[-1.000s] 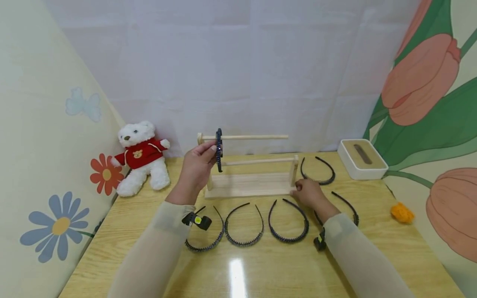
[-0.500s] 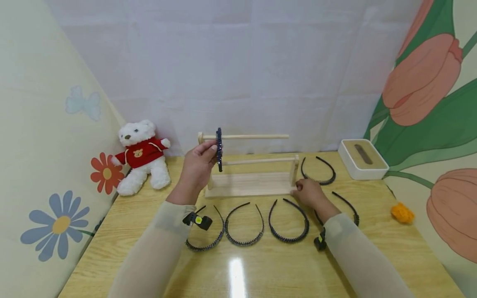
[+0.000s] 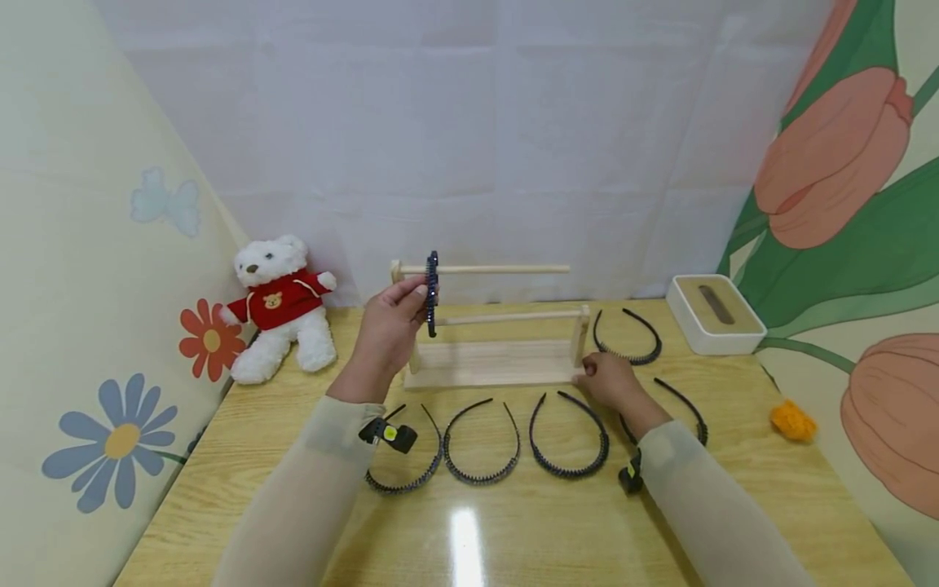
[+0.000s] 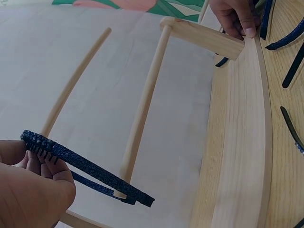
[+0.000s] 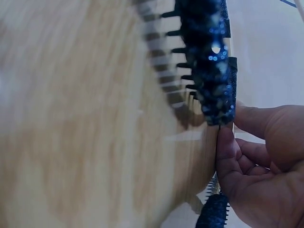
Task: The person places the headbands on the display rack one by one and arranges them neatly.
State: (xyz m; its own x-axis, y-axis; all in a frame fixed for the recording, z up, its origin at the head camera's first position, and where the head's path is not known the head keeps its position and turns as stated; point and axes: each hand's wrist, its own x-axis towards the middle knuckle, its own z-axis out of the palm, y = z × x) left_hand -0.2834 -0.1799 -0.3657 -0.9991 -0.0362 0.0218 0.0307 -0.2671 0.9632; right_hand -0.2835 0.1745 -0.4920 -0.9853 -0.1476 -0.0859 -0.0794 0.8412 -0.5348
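My left hand [image 3: 389, 330] pinches a dark blue glittery toothed headband [image 3: 432, 293] between thumb and fingers. The headband stands edge-on at the left part of a wooden rack, overlapping the upper rod [image 3: 506, 269]. In the left wrist view its toothed top [image 4: 40, 142] is by the fingers, and its two arms slant down to the lower rod [image 4: 145, 107]. At the rack's other end my right hand [image 3: 610, 381] grips the corner of the base [image 3: 491, 375], thumb on the edge in the left wrist view. Its curled fingers [image 5: 228, 152] show in the right wrist view.
Several dark headbands lie on the table, among them one before the rack [image 3: 480, 479] and one behind my right hand [image 3: 653, 350]. A white bear [image 3: 271, 273] in red sits left. A white box [image 3: 722, 338] and an orange crumpled thing [image 3: 792, 421] are at right.
The headband in my left hand has turned slightly about its upright line, staying at the same spot on the rack. My right hand has kept its grip on the base.
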